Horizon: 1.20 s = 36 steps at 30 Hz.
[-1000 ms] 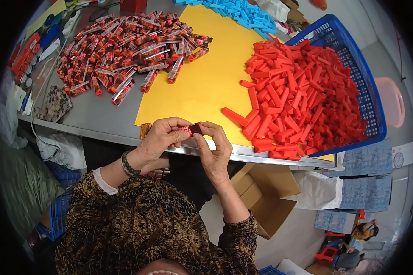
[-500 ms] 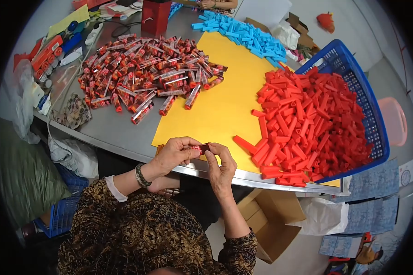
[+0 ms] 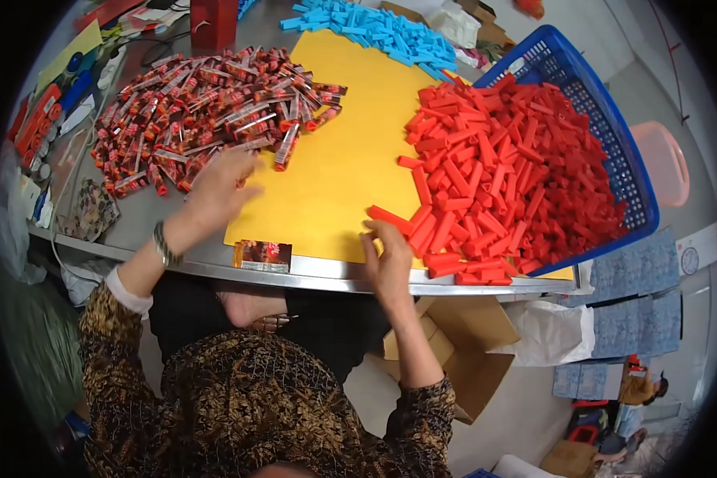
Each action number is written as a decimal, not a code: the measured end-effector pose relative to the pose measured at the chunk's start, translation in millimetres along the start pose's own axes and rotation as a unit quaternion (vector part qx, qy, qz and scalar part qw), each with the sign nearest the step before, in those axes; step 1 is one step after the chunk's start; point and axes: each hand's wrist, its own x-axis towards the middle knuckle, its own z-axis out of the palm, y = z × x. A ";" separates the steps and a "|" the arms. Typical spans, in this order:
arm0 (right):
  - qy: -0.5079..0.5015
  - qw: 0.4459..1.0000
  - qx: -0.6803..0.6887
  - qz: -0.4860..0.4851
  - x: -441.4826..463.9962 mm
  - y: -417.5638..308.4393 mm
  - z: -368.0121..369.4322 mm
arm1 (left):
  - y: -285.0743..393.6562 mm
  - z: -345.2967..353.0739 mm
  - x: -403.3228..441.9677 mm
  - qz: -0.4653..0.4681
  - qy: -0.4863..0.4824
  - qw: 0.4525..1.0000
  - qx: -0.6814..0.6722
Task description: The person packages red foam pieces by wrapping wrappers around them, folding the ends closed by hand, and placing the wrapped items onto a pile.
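Observation:
My left hand (image 3: 219,191), slightly blurred, reaches over the near edge of a pile of red-and-brown printed-wrapped tubes (image 3: 207,99). Its thumb and fingers are apart, and I see nothing held in it. My right hand (image 3: 390,267) is at the near left edge of a heap of plain red tubes (image 3: 486,167). Its thumb and forefinger are spread, with the fingertips at the end of one red tube (image 3: 390,219); whether they touch it I cannot tell. Between the hands, a small stack of printed wrappers (image 3: 264,256) lies at the table's front edge.
A yellow sheet (image 3: 334,159) covers the middle of the metal table (image 3: 187,253). The red heap spills from a tipped blue basket (image 3: 645,199). Light-blue pieces (image 3: 366,28) lie at the back, a red box (image 3: 213,24) at the back left. A cardboard box (image 3: 478,374) stands below the table.
My hands have separated from the small printed piece they held together. The left went to the wrapped pile, the right to the red tubes. The view has shifted, and the wrapper stack now shows.

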 end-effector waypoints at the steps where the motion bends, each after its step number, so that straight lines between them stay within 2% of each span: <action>1: 0.009 0.997 -0.065 -0.037 7.8 10.7 -6.8 | 2.8 5.8 -19.9 0.006 -0.068 0.997 0.027; 3: -0.024 0.975 -0.214 -0.055 19.5 30.5 -17.0 | 13.2 14.4 -46.1 -0.004 -0.125 0.992 -0.023; 6: -0.043 0.932 -0.339 -0.120 31.4 54.9 -20.5 | 17.9 27.1 -58.1 -0.021 -0.147 0.989 0.015; 9: -0.134 0.899 -0.408 -0.082 35.4 66.6 -19.2 | 20.2 32.3 -55.1 -0.035 -0.184 0.982 0.006; 12: -0.144 0.918 -0.362 -0.069 34.1 60.5 -19.4 | 20.3 37.2 -56.0 -0.036 -0.176 0.984 0.016; 15: -0.155 0.954 -0.253 -0.045 28.8 42.7 -20.4 | 16.8 43.1 -56.0 -0.056 -0.149 0.987 -0.038; 18: -0.193 0.967 -0.168 0.004 25.3 27.0 -17.3 | 15.2 41.5 -52.0 -0.066 -0.147 0.985 -0.061; 21: -0.206 0.973 -0.101 0.028 21.4 25.4 -6.6 | 16.5 43.6 -52.8 -0.028 -0.123 0.992 -0.024; 24: -0.169 0.974 0.050 0.143 18.4 19.4 -1.6 | 19.6 43.9 -54.6 0.040 -0.088 0.995 0.026; 27: -0.147 0.963 0.156 0.163 17.9 17.8 -0.8 | 28.8 36.2 -54.0 0.037 -0.082 0.995 0.039; 30: -0.149 0.963 0.162 0.158 20.0 1.2 -1.8 | 31.3 32.3 -49.3 0.018 -0.080 0.996 0.021; 33: -0.130 0.980 0.122 0.083 20.5 -11.0 4.9 | 35.3 28.1 -46.2 -0.088 -0.118 0.985 -0.088; 36: -0.131 0.986 0.102 0.009 23.2 -16.5 13.3 | 35.7 26.6 -45.9 -0.093 -0.121 0.981 -0.117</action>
